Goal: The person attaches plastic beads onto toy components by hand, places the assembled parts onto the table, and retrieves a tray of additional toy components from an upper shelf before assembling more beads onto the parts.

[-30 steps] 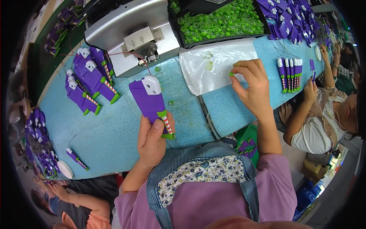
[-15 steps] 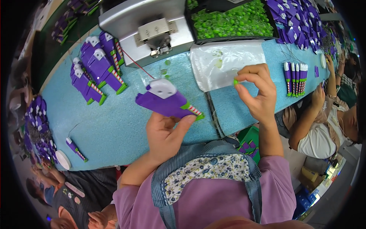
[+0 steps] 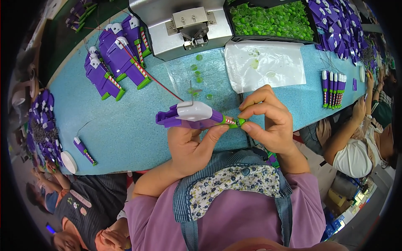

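Note:
My left hand (image 3: 190,146) is closed round a purple-and-white plastic toy part (image 3: 194,111) with a red-and-white striped section and a green end. A bent metal wire stands up from its white section. My right hand (image 3: 270,123) pinches a small green cap (image 3: 240,122) between thumb and forefinger, right at the green end of the toy part. Whether the cap is seated on that end cannot be made out. Several similar toy parts (image 3: 119,58) lie together at the left on the blue table (image 3: 125,134).
A metal press (image 3: 190,31) stands ahead, beside a black tray (image 3: 274,39) of green caps. A white plastic sheet (image 3: 280,77) and a few loose caps lie before them. Purple parts (image 3: 341,31) pile up far right, near a row of slim pieces (image 3: 333,90). Co-workers sit on both sides.
My right hand has come left and down from the white sheet, carrying the green cap to the end of the toy part. The toy part has turned more edge-on. The view has shifted slightly.

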The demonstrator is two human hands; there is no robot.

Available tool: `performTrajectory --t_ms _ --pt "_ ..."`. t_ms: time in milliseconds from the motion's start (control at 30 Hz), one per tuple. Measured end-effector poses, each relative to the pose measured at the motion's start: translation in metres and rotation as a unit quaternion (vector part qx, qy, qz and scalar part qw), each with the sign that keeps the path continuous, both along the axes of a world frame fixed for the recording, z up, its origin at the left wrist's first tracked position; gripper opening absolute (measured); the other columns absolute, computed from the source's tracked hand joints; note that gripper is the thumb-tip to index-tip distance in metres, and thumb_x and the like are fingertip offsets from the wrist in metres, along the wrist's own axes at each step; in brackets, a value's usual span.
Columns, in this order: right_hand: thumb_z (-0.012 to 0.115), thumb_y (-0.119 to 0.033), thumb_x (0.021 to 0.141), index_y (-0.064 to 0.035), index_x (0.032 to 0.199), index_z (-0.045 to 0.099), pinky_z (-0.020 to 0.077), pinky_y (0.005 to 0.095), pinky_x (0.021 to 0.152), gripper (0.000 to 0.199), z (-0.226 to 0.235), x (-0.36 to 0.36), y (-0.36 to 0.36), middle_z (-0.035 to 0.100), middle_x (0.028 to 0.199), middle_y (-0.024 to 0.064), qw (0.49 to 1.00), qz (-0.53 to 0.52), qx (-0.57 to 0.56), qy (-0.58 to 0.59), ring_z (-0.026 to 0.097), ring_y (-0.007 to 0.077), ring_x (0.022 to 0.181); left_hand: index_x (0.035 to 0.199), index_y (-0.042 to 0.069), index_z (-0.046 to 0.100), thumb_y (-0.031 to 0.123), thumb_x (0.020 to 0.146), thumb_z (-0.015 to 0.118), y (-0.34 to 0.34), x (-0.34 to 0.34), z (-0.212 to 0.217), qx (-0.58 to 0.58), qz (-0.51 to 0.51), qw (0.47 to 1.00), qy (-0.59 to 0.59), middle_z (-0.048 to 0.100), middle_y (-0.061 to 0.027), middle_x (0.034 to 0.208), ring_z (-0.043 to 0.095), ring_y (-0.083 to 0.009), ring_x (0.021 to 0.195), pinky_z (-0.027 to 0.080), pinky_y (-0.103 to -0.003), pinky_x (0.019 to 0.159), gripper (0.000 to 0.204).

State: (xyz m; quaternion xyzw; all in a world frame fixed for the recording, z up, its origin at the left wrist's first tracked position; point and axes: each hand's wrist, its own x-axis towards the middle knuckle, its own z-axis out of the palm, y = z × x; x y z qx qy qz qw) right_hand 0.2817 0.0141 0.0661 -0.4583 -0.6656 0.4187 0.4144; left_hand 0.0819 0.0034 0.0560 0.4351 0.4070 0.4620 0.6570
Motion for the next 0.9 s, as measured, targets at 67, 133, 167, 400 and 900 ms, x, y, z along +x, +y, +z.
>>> performTrajectory --t_ms 67,133,167,400,900 --pt "0.075 -0.007 0.072 -0.0043 0.087 0.068 0.0442 0.0312 0.074 0.017 0.000 0.000 0.000 0.063 0.091 0.0078 1.000 0.002 0.003 -0.006 0.055 0.0218 0.086 0.102 -0.006 0.061 -0.008 0.083 0.065 -0.002 0.001 -0.006 0.012 0.008 1.000 0.002 0.065 -0.0105 0.100 0.063 -0.0140 0.087 0.049 -0.025 0.076 0.019" --pt "0.076 -0.006 0.072 -0.0037 0.086 0.068 0.0444 0.0303 0.072 0.016 -0.001 -0.003 -0.005 0.063 0.089 0.0076 1.000 0.002 0.007 -0.013 0.056 0.0210 0.083 0.105 -0.006 0.059 -0.008 0.083 0.065 -0.005 0.003 -0.010 0.025 0.012 1.000 0.004 0.065 -0.0107 0.100 0.063 -0.0141 0.087 0.049 -0.025 0.076 0.023" --pt "0.075 -0.003 0.072 -0.0031 0.085 0.067 0.0445 0.0296 0.070 0.015 -0.004 -0.004 -0.009 0.063 0.087 0.0078 1.000 -0.009 -0.022 0.007 0.056 0.0202 0.081 0.108 -0.006 0.057 -0.008 0.083 0.066 -0.005 0.006 -0.011 0.037 0.023 0.999 -0.012 0.064 -0.0104 0.101 0.063 -0.0142 0.089 0.050 -0.025 0.077 0.026" --pt "0.076 -0.002 0.073 -0.0019 0.083 0.066 0.0428 0.0278 0.069 0.014 -0.012 -0.014 -0.009 0.062 0.086 0.0082 0.992 0.004 -0.114 0.058 0.056 0.0171 0.077 0.110 -0.003 0.053 -0.008 0.084 0.064 -0.002 -0.005 -0.012 -0.020 0.018 0.998 -0.057 0.064 -0.0094 0.101 0.063 -0.0146 0.092 0.051 -0.026 0.080 0.029" --pt "0.064 0.009 0.065 0.0022 0.088 0.063 0.0490 0.0355 0.064 0.024 -0.042 -0.050 0.024 0.059 0.089 0.0129 0.961 0.022 0.155 -0.228 0.058 0.0280 0.075 0.079 0.005 0.054 0.021 0.079 0.078 0.068 -0.129 -0.018 0.039 0.374 0.802 0.464 0.046 0.0018 0.060 0.044 -0.0076 0.049 0.035 -0.022 0.047 0.028"
